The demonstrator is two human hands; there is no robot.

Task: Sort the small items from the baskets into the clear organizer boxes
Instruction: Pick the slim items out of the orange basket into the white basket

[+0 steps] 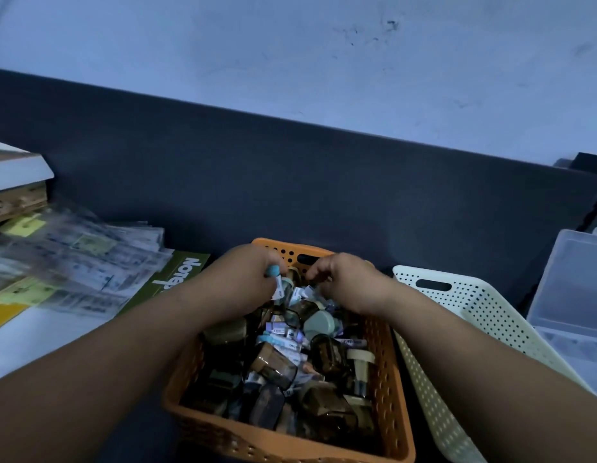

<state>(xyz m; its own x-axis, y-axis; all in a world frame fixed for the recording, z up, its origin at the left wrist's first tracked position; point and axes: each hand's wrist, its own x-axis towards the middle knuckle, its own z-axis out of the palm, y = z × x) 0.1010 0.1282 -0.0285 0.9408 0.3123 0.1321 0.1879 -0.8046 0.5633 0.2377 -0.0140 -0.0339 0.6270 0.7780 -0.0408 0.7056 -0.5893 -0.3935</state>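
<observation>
Background: dim room, pale wall (290,61), dark panel (290,182) behind it. Tabletop (23,349) carries loose papers (90,259) and a green notepad (176,275) at left.
Orange basket (386,362): centre, heaped with small amber bottles (275,364), vials and labelled tubes.
Left hand (247,279): pinching a blue-capped tube (278,286) at the basket's far end.
Right hand (343,282): fingers curled into the pile nearby. Can't tell if it grasps anything.
Destination: clear organizer box (571,279) far right, beyond the cream basket (464,299).
Handling: items look light, rigid and smooth. Bottles may be glass, so likely fragile. Take by body or cap, one at a time.
</observation>
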